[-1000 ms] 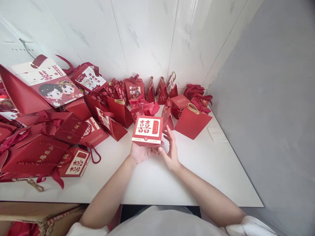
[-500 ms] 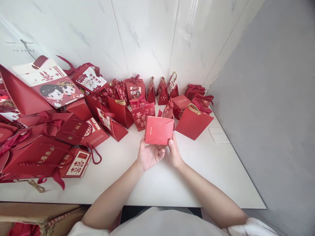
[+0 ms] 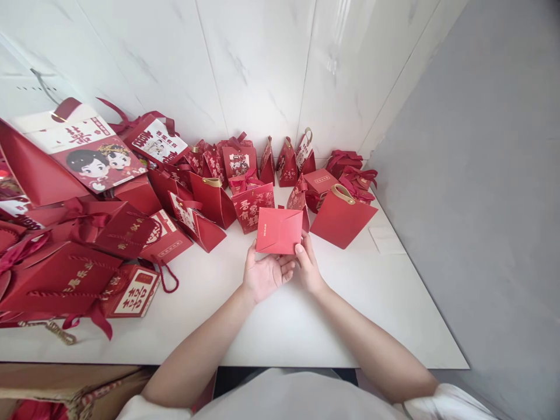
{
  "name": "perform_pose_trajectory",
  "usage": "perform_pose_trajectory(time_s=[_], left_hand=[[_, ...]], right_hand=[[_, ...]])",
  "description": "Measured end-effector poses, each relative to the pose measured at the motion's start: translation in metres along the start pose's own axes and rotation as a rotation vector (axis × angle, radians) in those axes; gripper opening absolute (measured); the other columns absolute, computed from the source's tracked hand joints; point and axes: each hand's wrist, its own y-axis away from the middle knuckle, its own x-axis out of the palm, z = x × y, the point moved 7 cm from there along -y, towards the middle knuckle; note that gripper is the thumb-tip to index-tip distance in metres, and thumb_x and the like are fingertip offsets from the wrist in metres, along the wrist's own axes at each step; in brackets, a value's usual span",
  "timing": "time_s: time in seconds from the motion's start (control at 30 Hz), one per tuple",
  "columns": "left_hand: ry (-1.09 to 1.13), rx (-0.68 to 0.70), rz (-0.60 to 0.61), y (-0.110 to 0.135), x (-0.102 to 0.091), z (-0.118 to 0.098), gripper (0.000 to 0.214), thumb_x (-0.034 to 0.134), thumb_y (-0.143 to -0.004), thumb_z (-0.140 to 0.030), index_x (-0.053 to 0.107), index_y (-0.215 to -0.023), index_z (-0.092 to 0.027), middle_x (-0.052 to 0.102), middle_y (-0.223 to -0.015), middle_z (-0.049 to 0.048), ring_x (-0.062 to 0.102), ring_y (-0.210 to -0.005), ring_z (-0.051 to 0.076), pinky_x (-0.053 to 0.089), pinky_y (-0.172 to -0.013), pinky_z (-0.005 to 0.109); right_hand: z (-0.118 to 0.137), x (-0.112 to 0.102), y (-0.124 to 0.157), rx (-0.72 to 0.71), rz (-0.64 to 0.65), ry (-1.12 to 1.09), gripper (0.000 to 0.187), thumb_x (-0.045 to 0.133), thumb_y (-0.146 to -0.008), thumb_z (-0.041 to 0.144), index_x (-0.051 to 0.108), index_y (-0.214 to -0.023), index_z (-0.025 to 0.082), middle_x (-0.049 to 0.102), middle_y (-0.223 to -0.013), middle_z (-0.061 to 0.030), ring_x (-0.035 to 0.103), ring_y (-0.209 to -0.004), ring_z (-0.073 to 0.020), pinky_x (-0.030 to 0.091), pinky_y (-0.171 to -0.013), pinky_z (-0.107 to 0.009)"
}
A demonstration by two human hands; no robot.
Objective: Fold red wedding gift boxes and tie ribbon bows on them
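Since a second ago, the square red gift box [image 3: 280,231] has been turned over and shifted a little to the right: its white double-happiness label is hidden, and a plain red face with crossing fold lines and small gold lettering is shown instead. The right grip [image 3: 308,268], which was spread beside the box then, is now clasped around its lower right corner, with the thumb pressed on the near face and the fingers tucked behind. Under the box, the left grip [image 3: 266,277] is held palm up, its thumb reaching the lower left corner and some fingers curled; whether it is closed on the box cannot be told. The box is held tilted above the white desk [image 3: 394,291], near its middle.

Just behind the box, a gift bag with pale Chinese characters [image 3: 254,210] is partly covered, and beside that a narrow patterned bag [image 3: 298,197] is seen. To the right, a plain red bag with a gold strap [image 3: 343,220] is stood at a slant. On the left, the desk is crowded with a heap of red bags and boxes, among which a bag printed with a cartoon couple [image 3: 100,162] and a box with a double-happiness label [image 3: 137,293] are visible. Below the desk's front edge, an opened cardboard carton [image 3: 44,379] is partly shown.
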Motion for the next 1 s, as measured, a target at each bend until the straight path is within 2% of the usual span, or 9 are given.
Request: perform_pose_trajectory(time_s=[0.17, 0.33, 0.5, 0.63, 0.73, 0.83, 1.0], left_hand=[[-0.002, 0.008, -0.018, 0.001, 0.0, -0.001, 0.076, 0.043, -0.084, -0.07, 0.056, -0.126, -0.007, 0.068, -0.104, 0.0159, 0.065, -0.09, 0.025, 0.05, -0.079, 0.035], [-0.014, 0.03, -0.008, 0.001, -0.002, -0.003, 0.077, 0.042, -0.083, -0.071, 0.059, -0.123, -0.008, 0.068, -0.101, 0.0153, 0.065, -0.088, 0.026, 0.05, -0.077, 0.035], [-0.029, 0.03, -0.004, 0.001, -0.004, -0.003, 0.077, 0.043, -0.082, -0.072, 0.06, -0.123, -0.009, 0.069, -0.104, 0.0169, 0.065, -0.09, 0.027, 0.05, -0.077, 0.036], [-0.036, 0.046, 0.008, 0.001, -0.002, -0.004, 0.077, 0.045, -0.082, -0.072, 0.059, -0.127, -0.01, 0.068, -0.114, 0.0185, 0.064, -0.102, 0.03, 0.051, -0.079, 0.036], [-0.038, 0.103, 0.03, 0.003, 0.004, -0.01, 0.066, 0.045, -0.09, -0.061, 0.055, -0.134, -0.013, 0.066, -0.123, 0.0175, 0.063, -0.11, 0.031, 0.052, -0.082, 0.037], [-0.039, 0.107, 0.049, 0.005, 0.009, -0.013, 0.062, 0.046, -0.093, -0.052, 0.05, -0.14, -0.013, 0.063, -0.128, 0.0182, 0.063, -0.113, 0.033, 0.055, -0.079, 0.038], [-0.011, 0.04, 0.092, 0.006, 0.01, -0.01, 0.053, 0.044, -0.095, -0.047, 0.049, -0.141, -0.019, 0.062, -0.131, 0.0152, 0.066, -0.11, 0.03, 0.054, -0.057, 0.028]], right_hand=[[0.005, 0.0, 0.0, -0.064, -0.013, 0.022, 0.052, 0.054, -0.093, 0.056, 0.041, -0.136, 0.029, 0.059, -0.121, -0.009, 0.059, -0.115, -0.0261, 0.053, -0.096, -0.045], [0.006, 0.002, -0.002, -0.055, 0.035, 0.019, 0.061, 0.06, -0.089, 0.058, 0.035, -0.137, 0.03, 0.057, -0.123, -0.0103, 0.059, -0.113, -0.0271, 0.056, -0.087, -0.044], [0.007, 0.001, -0.002, -0.052, 0.02, 0.003, 0.065, 0.063, -0.086, 0.059, 0.037, -0.136, 0.028, 0.057, -0.123, -0.0118, 0.06, -0.112, -0.0278, 0.057, -0.086, -0.044], [0.013, 0.003, -0.001, -0.095, 0.035, 0.063, 0.069, 0.064, -0.086, 0.057, 0.034, -0.14, 0.027, 0.055, -0.127, -0.0132, 0.058, -0.114, -0.0281, 0.055, -0.091, -0.046], [0.025, 0.006, 0.002, -0.2, 0.073, 0.208, 0.084, 0.071, -0.081, 0.05, 0.027, -0.149, 0.027, 0.043, -0.143, -0.0145, 0.053, -0.123, -0.0304, 0.05, -0.099, -0.05], [0.041, 0.009, 0.006, -0.363, 0.097, 0.394, 0.094, 0.076, -0.075, 0.044, 0.026, -0.153, 0.028, 0.039, -0.147, -0.0139, 0.046, -0.13, -0.0334, 0.044, -0.105, -0.053], [0.061, 0.012, 0.015, -0.609, 0.092, 0.573, 0.085, 0.073, -0.078, 0.048, 0.033, -0.15, 0.029, 0.037, -0.144, -0.014, 0.04, -0.136, -0.0366, 0.037, -0.11, -0.058]])
